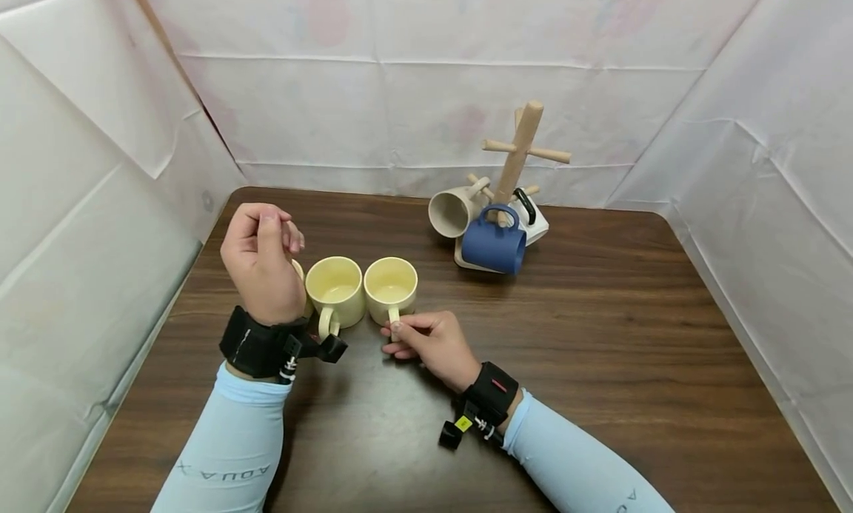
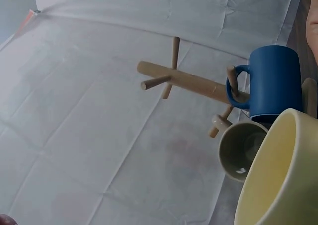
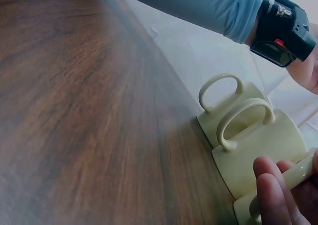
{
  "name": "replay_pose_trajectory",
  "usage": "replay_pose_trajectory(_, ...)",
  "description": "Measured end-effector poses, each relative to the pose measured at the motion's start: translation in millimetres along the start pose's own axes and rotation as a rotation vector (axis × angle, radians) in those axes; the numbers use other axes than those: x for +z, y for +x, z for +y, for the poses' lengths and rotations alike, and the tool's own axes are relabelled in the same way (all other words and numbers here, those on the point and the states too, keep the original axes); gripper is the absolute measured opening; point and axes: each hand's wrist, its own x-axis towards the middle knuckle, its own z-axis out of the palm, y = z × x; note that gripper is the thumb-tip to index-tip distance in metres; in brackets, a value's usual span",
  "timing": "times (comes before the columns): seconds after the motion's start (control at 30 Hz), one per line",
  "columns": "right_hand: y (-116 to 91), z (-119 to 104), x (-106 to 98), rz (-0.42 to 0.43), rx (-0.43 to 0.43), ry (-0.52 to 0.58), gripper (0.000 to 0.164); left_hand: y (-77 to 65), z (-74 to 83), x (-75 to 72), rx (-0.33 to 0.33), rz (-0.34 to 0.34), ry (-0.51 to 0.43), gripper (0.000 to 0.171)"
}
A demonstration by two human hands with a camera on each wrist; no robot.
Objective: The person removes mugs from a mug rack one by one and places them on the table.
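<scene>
Three pale yellow mugs stand upright in a row. My right hand [image 1: 436,346] pinches the handle of the rightmost yellow mug [image 1: 390,280]; in the right wrist view its fingers [image 3: 272,197] curl around that handle. The middle yellow mug [image 1: 335,287] stands beside it with its handle towards me. Of the leftmost yellow mug [image 1: 300,272] only an edge shows behind my left hand in the head view, while the right wrist view shows its handle [image 3: 221,78]. My left hand [image 1: 261,265] is raised at the left, fingers loosely curled, holding nothing.
Towards the back right of the wooden table [image 1: 600,335] stands a wooden mug rack [image 1: 520,154]. A blue mug [image 1: 494,245], a beige mug [image 1: 453,211] and a white mug with a black handle [image 1: 535,223] hang on its lower pegs. White sheets [image 1: 426,121] enclose the table.
</scene>
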Motion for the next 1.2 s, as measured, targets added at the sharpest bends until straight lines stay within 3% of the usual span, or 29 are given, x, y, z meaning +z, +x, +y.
replay_pose_trajectory(0.43, 4.7, -5.1, -0.2, -0.039, 0.022, 0.020, 0.030, 1.3, -1.9, 0.2, -0.016, 0.026, -0.015, 0.029)
replay_pose_trajectory(0.7, 2.9, -6.1, -6.2, -0.097, -0.039, -0.123, 0.031, -1.4, -5.2, 4.8, -0.031, 0.015, -0.016, 0.028)
replay_pose_trajectory(0.87, 1.2, -12.5, -18.4, -0.014, -0.071, -0.214, 0.029, -5.5, -5.6, 9.7, -0.040, 0.007, -0.022, 0.029)
replay_pose_trajectory(1.2, 3.3, -46.7, -63.9, 0.249, -0.220, -0.199, 0.025, -23.3, -5.4, 17.0, -0.088, -0.058, 0.001, 0.029)
